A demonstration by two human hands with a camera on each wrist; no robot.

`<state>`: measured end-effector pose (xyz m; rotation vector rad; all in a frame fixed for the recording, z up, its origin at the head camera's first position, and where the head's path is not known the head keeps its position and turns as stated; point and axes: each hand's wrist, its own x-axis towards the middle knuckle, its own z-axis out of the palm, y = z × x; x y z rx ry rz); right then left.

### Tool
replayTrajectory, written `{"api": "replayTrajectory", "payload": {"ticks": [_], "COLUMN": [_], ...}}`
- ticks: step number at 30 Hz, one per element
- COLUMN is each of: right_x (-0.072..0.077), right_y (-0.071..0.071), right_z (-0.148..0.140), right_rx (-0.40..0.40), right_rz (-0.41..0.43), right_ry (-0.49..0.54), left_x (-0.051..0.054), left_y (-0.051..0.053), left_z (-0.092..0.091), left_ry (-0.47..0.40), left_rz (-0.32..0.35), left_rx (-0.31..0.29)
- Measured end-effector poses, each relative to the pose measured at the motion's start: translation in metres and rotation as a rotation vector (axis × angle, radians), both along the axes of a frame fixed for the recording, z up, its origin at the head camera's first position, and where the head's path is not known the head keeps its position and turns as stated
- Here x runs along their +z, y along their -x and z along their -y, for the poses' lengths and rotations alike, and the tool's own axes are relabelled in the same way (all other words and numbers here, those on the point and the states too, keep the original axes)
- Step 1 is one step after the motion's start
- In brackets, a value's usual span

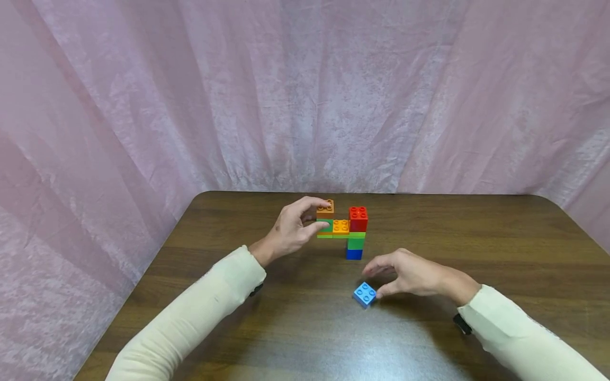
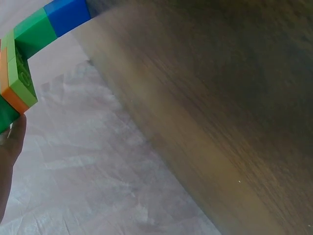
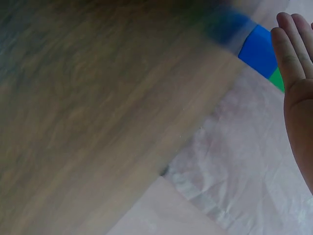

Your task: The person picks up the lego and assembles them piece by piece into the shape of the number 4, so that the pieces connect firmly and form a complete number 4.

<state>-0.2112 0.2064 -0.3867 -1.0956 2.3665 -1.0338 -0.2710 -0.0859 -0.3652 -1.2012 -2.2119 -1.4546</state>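
Observation:
Near the far side of the table stands a toy building brick structure. Its right column has a red brick [image 1: 358,221] at the top, a green one [image 1: 356,244] lower down and a dark blue brick [image 1: 354,254] at the base. A yellow-orange brick [image 1: 340,227] bridges to the left end, where an orange brick [image 1: 325,214] tops a darker green one [image 2: 7,116]. My left hand [image 1: 293,230] pinches this raised left end between thumb and fingers. Beside a loose light blue brick [image 1: 365,295], my right hand [image 1: 414,274] curves loosely, its thumb close to the brick's right corner; contact is unclear.
The brown wooden table [image 1: 500,238] has rounded far corners. A pink curtain [image 1: 305,95] hangs behind it and along the left side. Dark straps [image 1: 462,324] show under the cream sleeves [image 1: 200,301].

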Motion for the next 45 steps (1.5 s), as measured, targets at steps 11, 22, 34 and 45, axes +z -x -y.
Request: {"api": "replayTrajectory", "payload": {"ticks": [11, 22, 34, 45], "right_x": [-0.003, -0.004, 0.001, 0.021], "right_y": [-0.001, 0.000, 0.003, 0.009], "right_z": [0.009, 0.013, 0.010, 0.004], "right_rx": [0.045, 0.070, 0.065, -0.002], "right_rz": [-0.005, -0.061, -0.219, -0.300], "right_ry": [-0.052, -0.081, -0.001, 0.071], "left_x": [0.001, 0.002, 0.003, 0.003], "left_y": [0.000, 0.000, -0.001, 0.000], "left_z": [0.001, 0.001, 0.001, 0.000], "left_ry": [-0.005, -0.003, -0.029, -0.026], "left_rz": [-0.027, 0.012, 0.043, 0.049], "left_rx": [0.012, 0.025, 0.016, 0.004]}}
